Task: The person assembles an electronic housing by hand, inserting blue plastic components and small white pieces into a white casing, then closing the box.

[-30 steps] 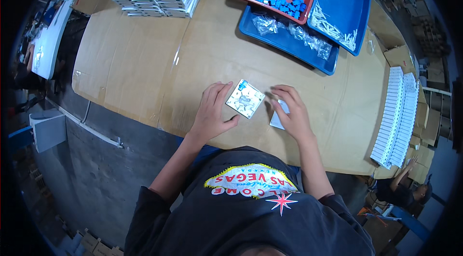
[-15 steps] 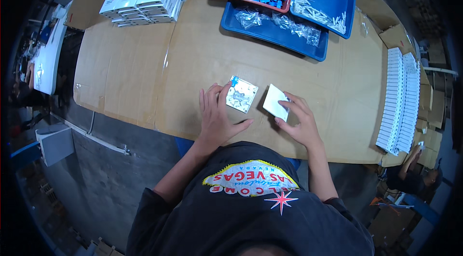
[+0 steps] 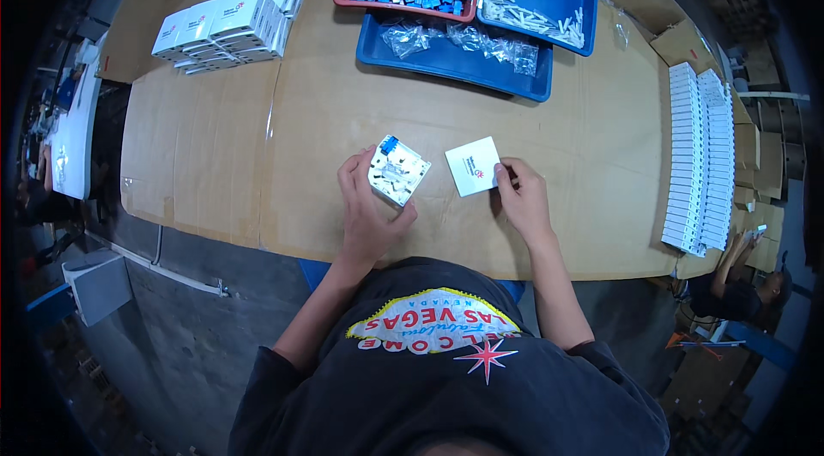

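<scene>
Between the thumb and fingers of my left hand [image 3: 365, 211] is an open white square housing [image 3: 415, 173], gripped by its left and lower sides. A blue connector piece [image 3: 390, 145] sits in its upper left corner, and a small clear bag with white parts [image 3: 399, 173] lies inside. To the right, my right hand [image 3: 524, 198] pinches the right edge of a flat white square cover [image 3: 470, 162]. The cover's printed side faces up, and a gap separates it from the housing.
Beyond the hands stand a red tray [image 3: 408, 14] of blue connectors, a blue tray [image 3: 592, 1] of white sticks and another blue tray [image 3: 455, 74] of clear bags. White boxes [image 3: 232, 18] are stacked far left. Rows of white pieces [image 3: 691, 155] line the right; a co-worker [image 3: 738, 280] sits beyond.
My right hand has turned the cover from tilted, plain side showing, to flatter with its print up. My left hand has closed around the housing and tilted it. The whole view has shifted slightly.
</scene>
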`<state>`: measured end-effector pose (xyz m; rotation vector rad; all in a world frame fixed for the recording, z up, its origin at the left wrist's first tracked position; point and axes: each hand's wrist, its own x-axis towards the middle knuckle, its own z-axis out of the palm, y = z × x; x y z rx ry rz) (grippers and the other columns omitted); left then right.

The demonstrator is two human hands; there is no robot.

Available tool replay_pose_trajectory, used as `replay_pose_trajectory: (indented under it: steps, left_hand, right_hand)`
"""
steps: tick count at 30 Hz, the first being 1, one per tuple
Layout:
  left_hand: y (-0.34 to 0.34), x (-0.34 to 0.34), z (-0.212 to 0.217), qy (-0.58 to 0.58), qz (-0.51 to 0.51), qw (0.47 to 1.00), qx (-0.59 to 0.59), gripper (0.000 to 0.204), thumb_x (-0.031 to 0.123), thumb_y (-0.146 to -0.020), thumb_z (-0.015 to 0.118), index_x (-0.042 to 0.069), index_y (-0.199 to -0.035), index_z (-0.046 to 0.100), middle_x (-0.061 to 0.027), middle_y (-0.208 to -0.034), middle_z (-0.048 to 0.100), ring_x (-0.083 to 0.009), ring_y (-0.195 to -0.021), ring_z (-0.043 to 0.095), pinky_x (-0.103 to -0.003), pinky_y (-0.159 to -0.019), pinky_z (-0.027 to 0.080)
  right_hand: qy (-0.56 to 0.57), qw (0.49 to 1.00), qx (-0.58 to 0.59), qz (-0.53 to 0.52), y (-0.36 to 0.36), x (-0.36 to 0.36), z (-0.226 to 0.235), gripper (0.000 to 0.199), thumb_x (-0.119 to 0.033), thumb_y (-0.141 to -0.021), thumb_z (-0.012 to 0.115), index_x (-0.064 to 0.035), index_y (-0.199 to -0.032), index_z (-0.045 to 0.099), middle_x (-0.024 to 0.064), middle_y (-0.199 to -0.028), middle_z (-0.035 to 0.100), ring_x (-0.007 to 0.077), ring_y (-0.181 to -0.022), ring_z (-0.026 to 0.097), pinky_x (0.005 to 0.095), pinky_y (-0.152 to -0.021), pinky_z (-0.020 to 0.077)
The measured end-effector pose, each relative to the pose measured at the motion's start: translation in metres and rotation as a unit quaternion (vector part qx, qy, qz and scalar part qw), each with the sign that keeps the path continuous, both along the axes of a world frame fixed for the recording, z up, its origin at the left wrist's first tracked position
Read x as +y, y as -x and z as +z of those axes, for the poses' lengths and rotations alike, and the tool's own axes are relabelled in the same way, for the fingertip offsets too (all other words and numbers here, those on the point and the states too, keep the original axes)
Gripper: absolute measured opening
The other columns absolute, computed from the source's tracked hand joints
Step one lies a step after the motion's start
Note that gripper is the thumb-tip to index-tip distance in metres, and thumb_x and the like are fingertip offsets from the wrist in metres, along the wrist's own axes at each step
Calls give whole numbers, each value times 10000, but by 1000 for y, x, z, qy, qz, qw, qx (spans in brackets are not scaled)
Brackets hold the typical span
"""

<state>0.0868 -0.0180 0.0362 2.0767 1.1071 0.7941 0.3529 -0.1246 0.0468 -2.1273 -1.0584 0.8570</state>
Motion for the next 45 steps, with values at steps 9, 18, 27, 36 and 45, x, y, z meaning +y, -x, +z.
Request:
replay_pose_trajectory:
  steps: [9,18,27,36,45]
  left_hand:
    - [-8,5,8,162,-19,939,-303,984,80,-822,741,-43,-1596,147,-221,-1437,378,-333,-1353,469,-446,-1144,400]
    - [-19,9,40,437,52,718,-539,659,449,-1074,406,49,-1591,329,-196,-1392,566,-297,-1282,584,-479,-1143,432]
    - [-24,4,52,652,39,544,-527,742,630,-1075,250,61,-1452,542,-181,-1296,656,-293,-1051,656,-458,-923,529]
    - [-31,-1,43,693,-35,539,-477,774,631,-1091,226,10,-1451,516,-234,-1355,638,-357,-1167,682,-463,-999,550]
    - [-38,-11,44,718,-46,520,-460,832,682,-1082,179,19,-1490,474,-229,-1338,645,-372,-1179,680,-481,-1023,550]
  right_hand:
    - [-66,943,-321,52,58,14,2,768,-389,-798,858,-40,-1414,561,233,-1417,536,415,-1276,533,470,-1030,475]
    - [-249,926,279,49,23,32,55,817,-352,-926,725,-104,-1607,349,286,-1539,453,448,-1403,491,563,-1135,436]
    - [-336,715,613,30,1,51,110,799,-531,-1033,463,-209,-1692,146,362,-1655,221,524,-1460,408,609,-1138,432]
    - [-249,815,523,5,26,58,83,656,-519,-1113,321,-139,-1644,249,280,-1552,470,377,-1398,537,488,-1129,475]
    - [-152,903,398,47,33,57,65,690,-545,-1073,394,-44,-1546,425,204,-1428,601,298,-1297,617,412,-1097,492]
